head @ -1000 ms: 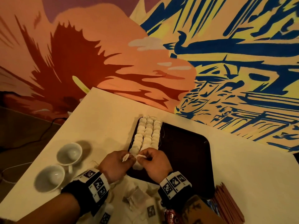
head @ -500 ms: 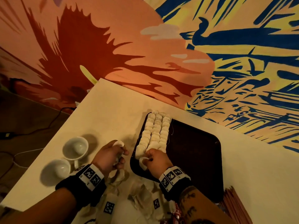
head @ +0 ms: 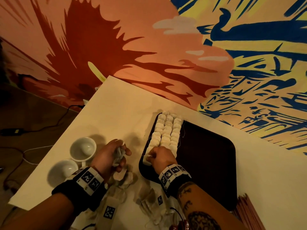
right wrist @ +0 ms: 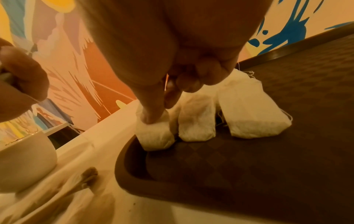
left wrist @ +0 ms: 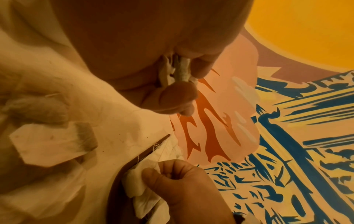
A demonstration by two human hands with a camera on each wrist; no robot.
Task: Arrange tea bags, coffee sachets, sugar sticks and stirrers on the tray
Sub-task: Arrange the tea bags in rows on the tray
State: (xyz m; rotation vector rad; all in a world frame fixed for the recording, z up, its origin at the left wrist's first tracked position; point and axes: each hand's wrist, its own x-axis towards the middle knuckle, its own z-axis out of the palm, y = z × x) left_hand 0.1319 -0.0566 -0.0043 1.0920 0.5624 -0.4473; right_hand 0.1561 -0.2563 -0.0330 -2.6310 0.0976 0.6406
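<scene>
A dark tray [head: 207, 160] lies on the white table, with three rows of white tea bags [head: 167, 131] along its left side. My right hand [head: 158, 157] pinches a tea bag [right wrist: 154, 133] at the near end of the leftmost row, the bag resting on the tray floor [right wrist: 268, 159]. Left of the tray, above the table, my left hand [head: 113, 155] grips a bunch of tea bags [left wrist: 178, 71] between thumb and curled fingers. Loose tea bags [head: 147, 198] lie on the table in front of me.
Two white cups [head: 83, 148] stand left of my left hand. A bundle of reddish sticks [head: 249, 211] lies at the tray's near right corner. A painted wall runs behind the table. Cables lie on the floor at the left.
My hands, together over the tray's near edge a second ago, have parted. The right hand brought a tea bag down to the end of the leftmost row; the left drew back left with its bunch.
</scene>
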